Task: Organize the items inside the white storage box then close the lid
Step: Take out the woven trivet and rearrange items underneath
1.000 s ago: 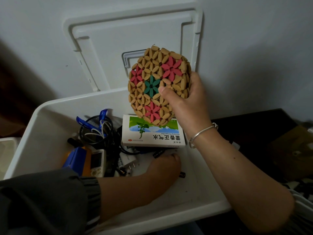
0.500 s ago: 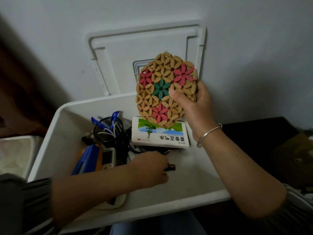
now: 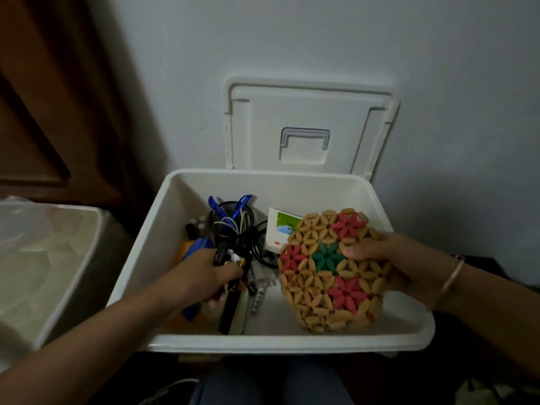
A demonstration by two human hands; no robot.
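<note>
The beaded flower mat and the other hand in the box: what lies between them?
In the head view, a tangle of black cable and a slim pen-like tube lie between the left hand and the mat in the right hand.

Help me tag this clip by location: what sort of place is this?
Most likely a corner of a home: the white storage box holding cables and pens sits by a painted wall, its lid upright against it, a plastic-lined bin beside.
</note>
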